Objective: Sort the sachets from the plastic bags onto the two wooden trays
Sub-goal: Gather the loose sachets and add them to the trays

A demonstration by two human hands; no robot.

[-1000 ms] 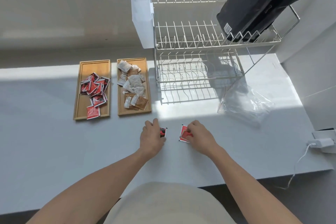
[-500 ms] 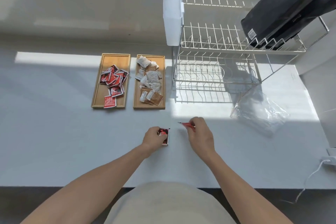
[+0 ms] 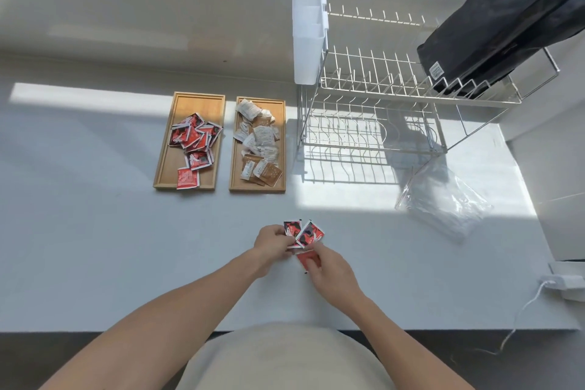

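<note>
Two wooden trays lie side by side on the grey counter. The left tray [image 3: 167, 149] holds a pile of red sachets [image 3: 193, 136]. The right tray [image 3: 281, 149] holds white and brown sachets [image 3: 259, 142]. Near the front edge my left hand [image 3: 273, 245] pinches two red and black sachets [image 3: 304, 233] fanned upward. Just to the right, my right hand [image 3: 329, 269] grips another red sachet [image 3: 307, 259], touching the left hand's sachets. A crumpled clear plastic bag [image 3: 443, 203] lies at the right.
A wire dish rack [image 3: 380, 123] with a white cutlery holder [image 3: 308, 32] stands behind the bag, black fabric [image 3: 500, 28] draped on it. A white charger [image 3: 566, 283] with a cable sits at the counter's right edge.
Both hands lifted their sachets off the counter and came together. The left hand now holds two red sachets fanned out; the right hand brought its sachet up against them.
</note>
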